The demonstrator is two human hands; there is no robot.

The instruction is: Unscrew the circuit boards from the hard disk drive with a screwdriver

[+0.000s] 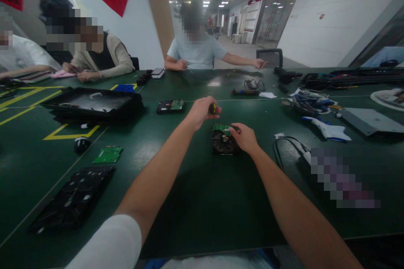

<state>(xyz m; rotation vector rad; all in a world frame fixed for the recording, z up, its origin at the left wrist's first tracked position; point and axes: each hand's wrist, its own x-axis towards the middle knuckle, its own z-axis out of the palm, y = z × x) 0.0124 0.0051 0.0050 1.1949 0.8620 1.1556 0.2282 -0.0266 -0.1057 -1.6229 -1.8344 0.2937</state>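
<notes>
A hard drive (223,143) lies on the green table in front of me, its green circuit board (221,127) at the far end. My left hand (204,112) is closed around the black and yellow handle of a screwdriver (213,108), held upright over the board's far left corner. Whether its tip touches a screw is too small to tell. At the drive's right edge, my right hand (245,136) is closed, thumb and fingertips gripping the side near the board. A second hard drive (171,106) with a green board sits farther off, left of my left hand.
On the left are stacked black trays (94,103), a loose green circuit board (108,154) and a black panel (74,197). To the right lie a cable (279,151), white-blue gloves (328,129) and a grey metal box (372,121). Several people sit across the table.
</notes>
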